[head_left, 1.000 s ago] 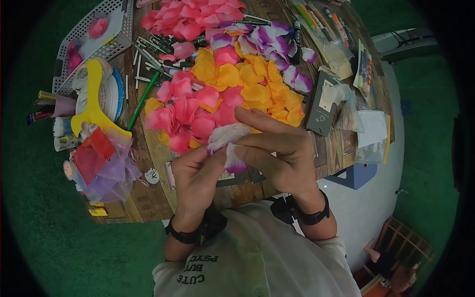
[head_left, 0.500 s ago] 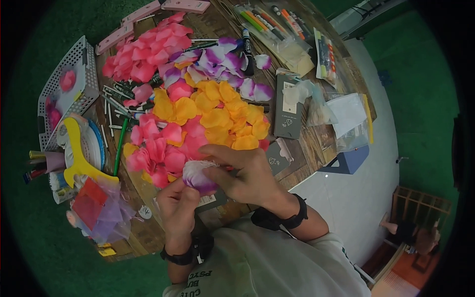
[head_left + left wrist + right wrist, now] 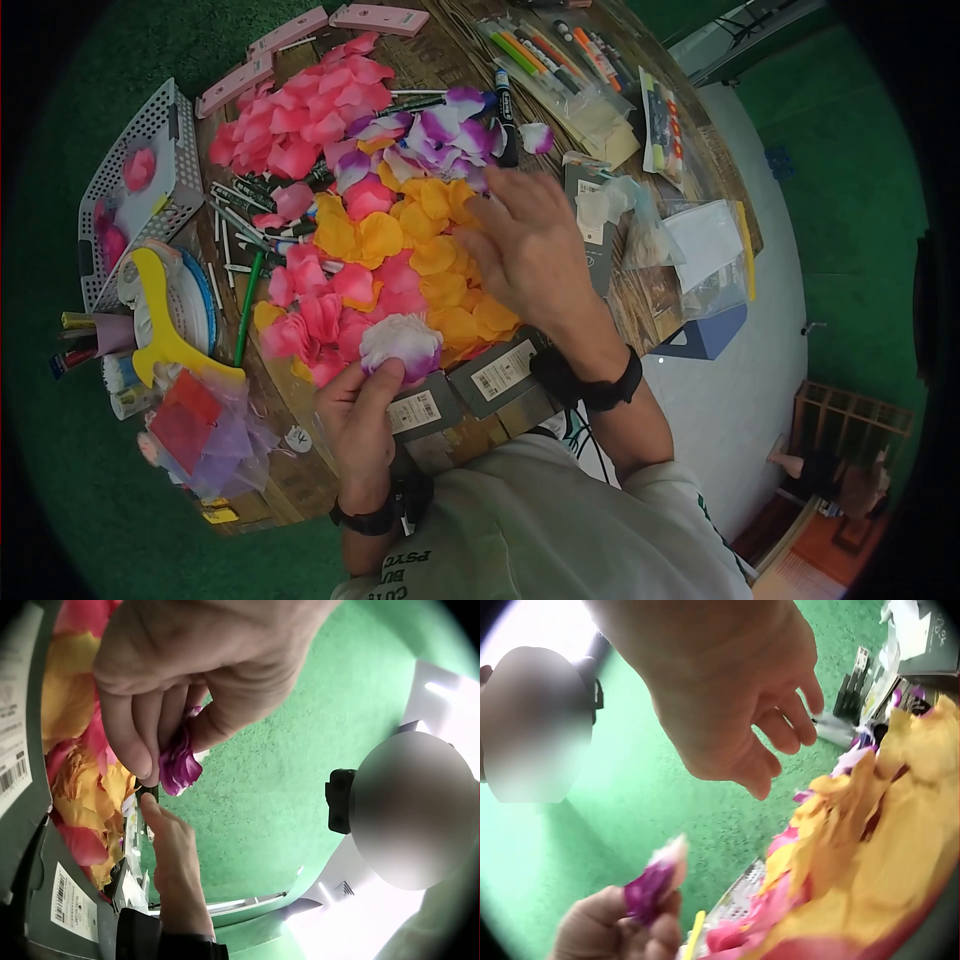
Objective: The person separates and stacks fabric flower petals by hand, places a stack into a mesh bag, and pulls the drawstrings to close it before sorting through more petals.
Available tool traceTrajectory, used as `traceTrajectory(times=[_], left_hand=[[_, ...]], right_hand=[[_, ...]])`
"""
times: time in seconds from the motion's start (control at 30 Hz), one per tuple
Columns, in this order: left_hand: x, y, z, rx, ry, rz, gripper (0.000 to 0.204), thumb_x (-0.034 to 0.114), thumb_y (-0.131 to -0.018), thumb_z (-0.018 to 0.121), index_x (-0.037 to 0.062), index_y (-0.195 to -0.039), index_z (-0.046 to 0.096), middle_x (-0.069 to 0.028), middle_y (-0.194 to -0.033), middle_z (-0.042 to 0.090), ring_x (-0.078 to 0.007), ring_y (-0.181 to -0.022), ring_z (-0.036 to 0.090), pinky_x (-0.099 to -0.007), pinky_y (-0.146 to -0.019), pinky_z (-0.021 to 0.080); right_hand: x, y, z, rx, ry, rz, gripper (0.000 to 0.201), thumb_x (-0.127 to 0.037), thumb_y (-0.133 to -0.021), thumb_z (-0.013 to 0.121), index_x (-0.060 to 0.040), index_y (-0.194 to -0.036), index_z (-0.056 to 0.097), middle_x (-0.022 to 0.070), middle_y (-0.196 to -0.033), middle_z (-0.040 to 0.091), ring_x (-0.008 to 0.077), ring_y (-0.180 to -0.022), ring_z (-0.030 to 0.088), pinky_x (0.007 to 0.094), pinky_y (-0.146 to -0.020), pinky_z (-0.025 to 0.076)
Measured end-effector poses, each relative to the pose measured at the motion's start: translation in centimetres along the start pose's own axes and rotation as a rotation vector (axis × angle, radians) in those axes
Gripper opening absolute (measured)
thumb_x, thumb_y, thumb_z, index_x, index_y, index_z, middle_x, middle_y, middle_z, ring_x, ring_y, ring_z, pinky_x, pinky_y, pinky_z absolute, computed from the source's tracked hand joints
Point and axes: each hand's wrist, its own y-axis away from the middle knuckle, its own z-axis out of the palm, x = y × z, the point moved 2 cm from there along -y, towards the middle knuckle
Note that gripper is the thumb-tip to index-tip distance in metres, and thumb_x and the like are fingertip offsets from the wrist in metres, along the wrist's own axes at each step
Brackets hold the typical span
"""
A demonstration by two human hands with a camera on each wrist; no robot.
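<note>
My left hand [image 3: 360,428] pinches a small bundle of white and purple artificial flower petals [image 3: 398,340] between thumb and fingers. In the left wrist view the bundle's purple edges [image 3: 180,763] show, ruffled and layered. Over the yellow petals [image 3: 435,215] hovers my right hand [image 3: 540,250], fingers loosely spread, with nothing in its grasp. Its fingertips point toward the pile of loose purple and white petals [image 3: 450,140]. The right wrist view shows this hand [image 3: 742,712] above the heap, apart from the left hand's bundle.
Pink petals [image 3: 305,115] and markers lie farther back. On the left are a white basket [image 3: 165,200], a yellow three-armed piece [image 3: 155,310] and mesh bags [image 3: 215,440]. Dark boxes [image 3: 495,375] lie near the front edge; bagged pens [image 3: 540,55] sit at the back right.
My right hand has left the petal bundle and moved away to the upper right, over the yellow petals. The left hand keeps holding the bundle. The head view has shifted.
</note>
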Motion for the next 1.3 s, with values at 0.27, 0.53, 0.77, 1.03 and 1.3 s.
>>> traceTrajectory(times=[0.27,0.53,0.77,1.03,1.3], left_hand=[[0.0,0.2,0.2,0.012,0.004,0.008,0.011,0.001,-0.085,0.056,-0.0066,-0.09,0.061,-0.0122,-0.091,0.064,-0.0187,-0.08,0.063,-0.0354,-0.071,0.056],[0.3,0.2,0.6,-0.002,-0.02,-0.005,0.014,0.001,-0.086,0.055,-0.0087,-0.094,0.061,-0.0133,-0.093,0.064,-0.0189,-0.081,0.064,-0.0346,-0.072,0.055],[0.8,0.1,1.1,0.057,-0.018,-0.033,0.016,0.007,-0.086,0.059,-0.0035,-0.097,0.066,-0.0046,-0.083,0.067,-0.0072,-0.069,0.061,-0.0195,-0.063,0.048],[0.2,0.2,1.1,0.046,-0.12,0.031,0.011,0.006,-0.086,0.059,-0.0023,-0.088,0.066,0.0048,-0.07,0.058,-0.0002,-0.06,0.048,-0.0174,-0.052,0.037],[0.6,1.2,1.4,-0.033,-0.176,0.084,0.011,0.002,-0.085,0.056,-0.0038,-0.089,0.065,0.0059,-0.074,0.057,0.0009,-0.065,0.044,-0.0167,-0.054,0.034]], right_hand=[[3.5,-1.0,2.4,-0.186,0.308,0.088,0.04,-0.041,-0.082,0.059,-0.0068,-0.102,0.063,0.0118,-0.116,0.057,0.0287,-0.113,0.048,0.0545,-0.097,0.026],[3.3,-0.9,-0.6,0.231,-0.05,0.154,0.014,-0.015,-0.078,0.065,-0.0014,-0.079,0.068,0.0104,-0.08,0.067,0.0285,-0.091,0.062,0.0469,-0.1,0.033],[-1.6,0.5,-3.5,0.093,-0.794,0.598,0.018,0.002,-0.075,0.062,0.0041,-0.092,0.068,0.0092,-0.086,0.067,0.0134,-0.091,0.06,0.0362,-0.107,0.029],[-6.4,2.0,-2.3,-0.193,-0.594,0.08,0.048,0.004,-0.068,0.066,0.0042,-0.115,0.054,0.0093,-0.079,0.067,0.0211,-0.094,0.064,0.0496,-0.103,0.032],[-7.1,2.9,-0.9,-0.044,-0.326,-0.104,0.061,0.003,-0.066,0.069,0.0005,-0.122,0.045,0.0075,-0.078,0.064,0.0251,-0.094,0.064,0.0529,-0.1,0.033]])
